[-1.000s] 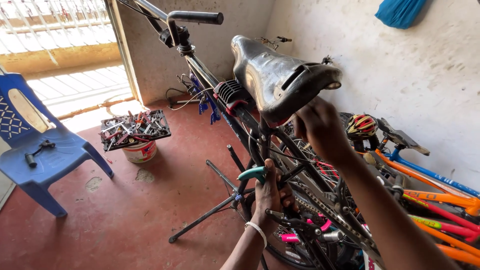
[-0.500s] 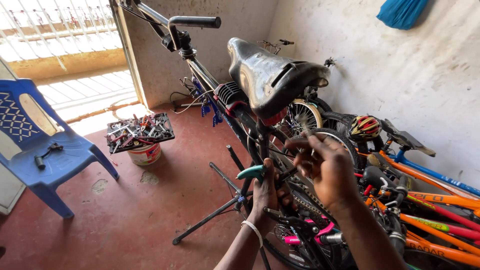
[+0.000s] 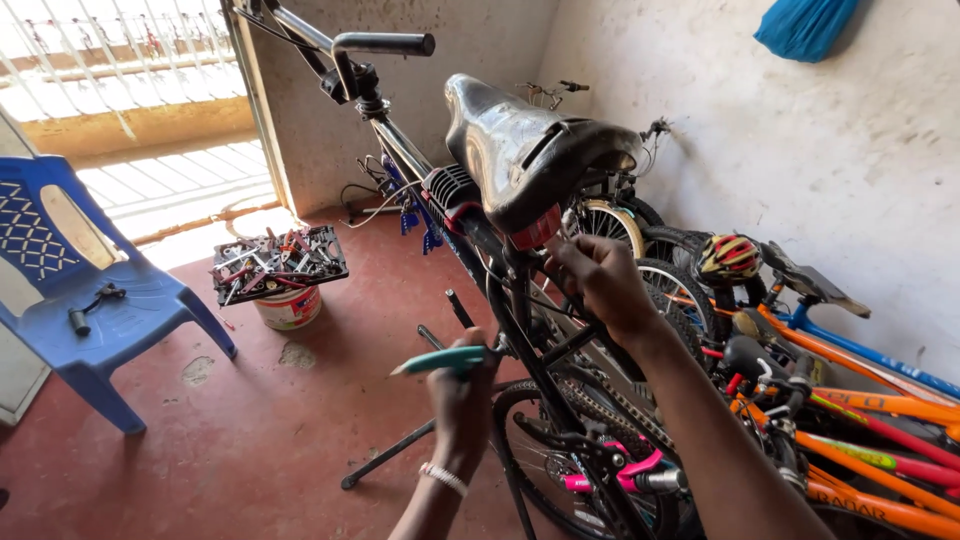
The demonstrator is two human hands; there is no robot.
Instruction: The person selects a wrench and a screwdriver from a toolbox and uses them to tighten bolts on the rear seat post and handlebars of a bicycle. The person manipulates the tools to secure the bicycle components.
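A white tub (image 3: 290, 308) with a red printed label band is standing on the red floor (image 3: 200, 450) beside the blue plastic chair (image 3: 90, 300), and it is carrying a dark tray of tools (image 3: 278, 262) on its top. Lettered decals are showing on the orange bicycle frame (image 3: 880, 400) at the lower right. No signs or screens are showing.
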